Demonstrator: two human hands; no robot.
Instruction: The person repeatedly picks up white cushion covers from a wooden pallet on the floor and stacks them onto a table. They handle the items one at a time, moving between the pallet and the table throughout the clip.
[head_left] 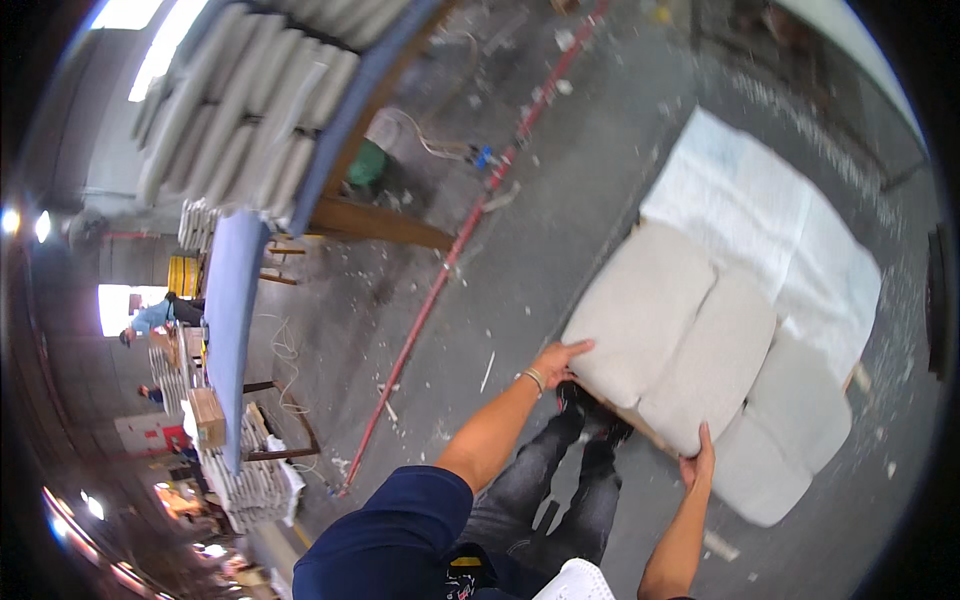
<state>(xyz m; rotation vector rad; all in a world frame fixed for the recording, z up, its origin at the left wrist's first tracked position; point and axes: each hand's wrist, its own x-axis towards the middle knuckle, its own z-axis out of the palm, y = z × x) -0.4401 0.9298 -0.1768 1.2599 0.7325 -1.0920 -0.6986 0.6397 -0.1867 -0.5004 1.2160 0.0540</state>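
Note:
A light beige padded cushion panel (645, 305), divided by a lengthwise crease, lies tilted between my two hands. My left hand (562, 362) grips its near left corner, thumb stretched over the top and the other fingers partly hidden at the edge. At the near right corner my right hand (698, 462) is closed round the edge, thumb up on the fabric and fingers underneath. A second beige padded panel (785, 420) lies just beyond to the right. White sheeting (765, 205) spreads beneath and behind the panels; a strip of brown board or wood shows under the near edge.
To the left, a blue-topped table (240, 320) on wooden legs stands beside tall stacks of beige padded panels (250, 110). A red line (430, 300) crosses the scrap-strewn grey floor. Hoses lie near the tables. Another person (155, 318) is far left.

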